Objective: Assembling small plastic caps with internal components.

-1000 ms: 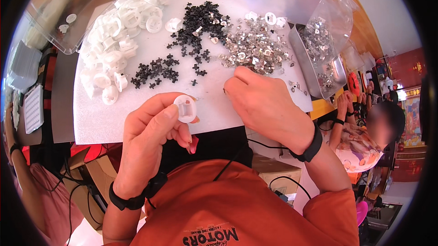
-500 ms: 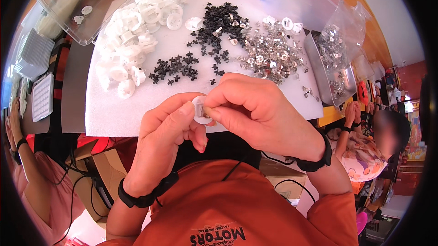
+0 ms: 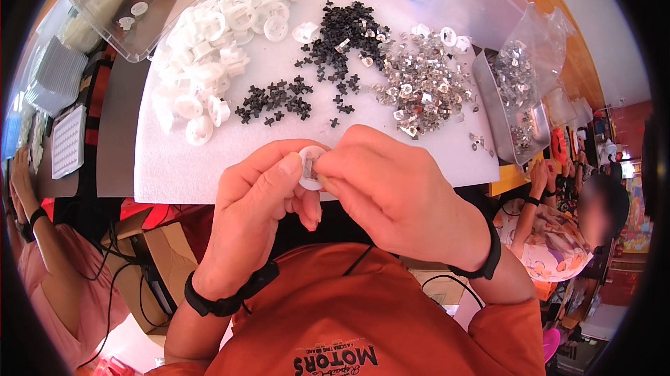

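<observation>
Between the thumb and fingers of my left hand (image 3: 255,191) sits a small white round plastic piece (image 3: 308,179), its face with a slot-like recess turned up. My right hand (image 3: 405,191) is closed, thumb and fingertips pinched together at the right side of that piece. Whatever the right fingertips hold is hidden. Beyond my hands, on a white foam sheet (image 3: 181,177), lie a heap of similar white plastic pieces (image 3: 199,128), black cross-shaped pieces (image 3: 276,100) in two clusters, and a pile of small shiny metal parts (image 3: 426,90).
A metal tray (image 3: 499,107) with more metal parts stands right of the foam, beside a clear plastic bag (image 3: 551,44). A clear bin (image 3: 139,44) is at the back left, near a white gridded tray (image 3: 68,142). Other people sit on both sides, a pink sleeve (image 3: 77,271) at left.
My right hand has rolled over slightly at the white piece, so its fingertips show less. My left hand keeps its hold. The whole view has shifted a little.
</observation>
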A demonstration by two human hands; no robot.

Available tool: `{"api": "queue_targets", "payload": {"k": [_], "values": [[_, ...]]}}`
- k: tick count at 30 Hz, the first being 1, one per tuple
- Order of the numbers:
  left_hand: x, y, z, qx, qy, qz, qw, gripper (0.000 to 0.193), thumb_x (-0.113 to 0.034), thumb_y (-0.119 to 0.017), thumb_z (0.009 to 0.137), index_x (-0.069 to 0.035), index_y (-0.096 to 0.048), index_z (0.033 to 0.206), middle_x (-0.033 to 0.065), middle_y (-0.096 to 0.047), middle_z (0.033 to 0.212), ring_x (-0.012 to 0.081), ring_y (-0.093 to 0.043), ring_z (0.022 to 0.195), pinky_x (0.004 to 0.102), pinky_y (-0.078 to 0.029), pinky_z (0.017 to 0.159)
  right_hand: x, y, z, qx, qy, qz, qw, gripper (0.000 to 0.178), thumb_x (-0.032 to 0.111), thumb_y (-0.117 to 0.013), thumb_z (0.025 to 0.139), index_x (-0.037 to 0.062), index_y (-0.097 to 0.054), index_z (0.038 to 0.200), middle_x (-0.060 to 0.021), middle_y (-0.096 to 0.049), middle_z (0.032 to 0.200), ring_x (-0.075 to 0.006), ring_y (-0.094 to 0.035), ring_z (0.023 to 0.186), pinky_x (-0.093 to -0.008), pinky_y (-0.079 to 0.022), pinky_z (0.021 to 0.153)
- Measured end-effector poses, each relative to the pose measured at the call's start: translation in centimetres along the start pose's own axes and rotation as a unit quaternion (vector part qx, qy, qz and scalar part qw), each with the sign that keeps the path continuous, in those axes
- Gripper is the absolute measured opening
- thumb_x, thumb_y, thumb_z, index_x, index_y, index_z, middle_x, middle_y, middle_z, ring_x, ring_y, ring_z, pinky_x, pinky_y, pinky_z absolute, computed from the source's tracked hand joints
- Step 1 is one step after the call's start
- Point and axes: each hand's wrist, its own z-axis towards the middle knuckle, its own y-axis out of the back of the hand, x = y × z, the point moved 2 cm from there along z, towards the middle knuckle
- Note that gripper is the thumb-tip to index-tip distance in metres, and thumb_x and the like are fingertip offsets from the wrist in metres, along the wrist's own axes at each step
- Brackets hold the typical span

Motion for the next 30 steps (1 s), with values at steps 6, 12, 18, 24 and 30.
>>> {"api": "queue_targets", "payload": {"k": [6,12,18,24,30], "values": [[0.1,0.4,0.1,-0.015,-0.012,0.001,1.000,0.031,-0.018,-0.044,0.098,0.006,-0.057,0.113,0.0085,-0.061,0.077,0.0122,-0.058,0.062,0.0263,-0.050,0.056,0.6,-0.9,-1.2,0.030,0.079,-0.205,0.975,0.032,0.009,-0.059,0.074,-0.0011,-0.059,0.104,-0.0050,-0.049,0.083,-0.0173,-0.059,0.067,-0.0288,-0.047,0.050],[-0.1,0.2,0.0,-0.002,-0.025,-0.005,1.000,0.032,-0.019,-0.045,0.098,0.006,-0.057,0.115,0.0081,-0.061,0.076,0.0122,-0.058,0.063,0.0263,-0.050,0.057,-0.6,-1.1,-1.6,-0.055,0.143,-0.162,0.975,0.034,0.006,-0.062,0.071,-0.0023,-0.060,0.104,-0.0055,-0.052,0.081,-0.0170,-0.059,0.066,-0.0274,-0.048,0.051],[0.2,0.0,-0.2,-0.003,-0.047,0.001,0.999,0.034,-0.019,-0.046,0.098,0.006,-0.055,0.119,0.0074,-0.061,0.078,0.0118,-0.058,0.068,0.0265,-0.050,0.057,0.2,-0.7,-1.0,-0.071,0.022,0.076,0.994,0.022,-0.012,-0.057,0.081,-0.0025,-0.060,0.100,-0.0090,-0.056,0.081,-0.0156,-0.060,0.061,-0.0246,-0.048,0.051],[0.4,-0.6,-0.5,-0.004,-0.118,0.045,0.992,0.031,-0.015,-0.049,0.097,0.005,-0.055,0.121,0.0061,-0.062,0.085,0.0102,-0.057,0.072,0.0249,-0.050,0.061,0.1,-2.1,-0.6,-0.081,-0.089,0.186,0.975,0.004,-0.007,-0.053,0.089,-0.0042,-0.056,0.090,-0.0068,-0.054,0.080,-0.0101,-0.060,0.063,-0.0227,-0.049,0.053],[0.9,-0.6,-0.7,-0.043,-0.199,0.157,0.966,0.031,-0.013,-0.052,0.096,0.005,-0.056,0.121,0.0048,-0.058,0.092,0.0083,-0.056,0.073,0.0218,-0.048,0.065,0.0,-2.5,-0.7,-0.081,-0.132,0.247,0.957,0.003,-0.006,-0.053,0.089,-0.0038,-0.056,0.090,-0.0068,-0.055,0.081,-0.0099,-0.059,0.063,-0.0220,-0.047,0.052]]}}
